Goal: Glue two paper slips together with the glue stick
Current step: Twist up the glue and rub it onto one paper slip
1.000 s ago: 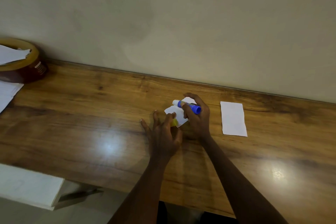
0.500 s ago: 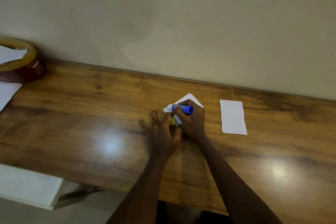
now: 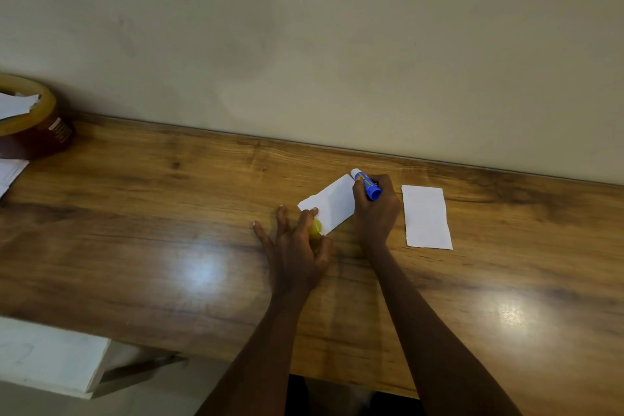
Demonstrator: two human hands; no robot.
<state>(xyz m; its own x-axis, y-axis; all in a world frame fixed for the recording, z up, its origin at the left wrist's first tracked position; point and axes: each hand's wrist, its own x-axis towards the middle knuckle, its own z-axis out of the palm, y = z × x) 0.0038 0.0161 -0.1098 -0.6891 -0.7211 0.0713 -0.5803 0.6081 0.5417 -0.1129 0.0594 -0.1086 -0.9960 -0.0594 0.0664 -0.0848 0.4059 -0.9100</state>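
A white paper slip [image 3: 332,204] lies tilted on the wooden table [image 3: 169,213]. My left hand [image 3: 297,246] presses its near left corner with a fingertip and keeps a yellow cap [image 3: 315,226] tucked under the fingers. My right hand [image 3: 376,209] is shut on a blue glue stick [image 3: 368,184], whose white tip rests at the slip's far right corner. A second white slip [image 3: 426,217] lies flat just right of my right hand, untouched.
A brown tape roll [image 3: 40,132] with paper scraps on it stands at the far left by the wall. More white paper [image 3: 10,172] lies beside it. A white block [image 3: 50,358] sits below the table's front edge.
My right hand has slid the glue stick from the slip's near part to its far right corner, uncovering most of the slip. My left hand has stayed on the near corner.
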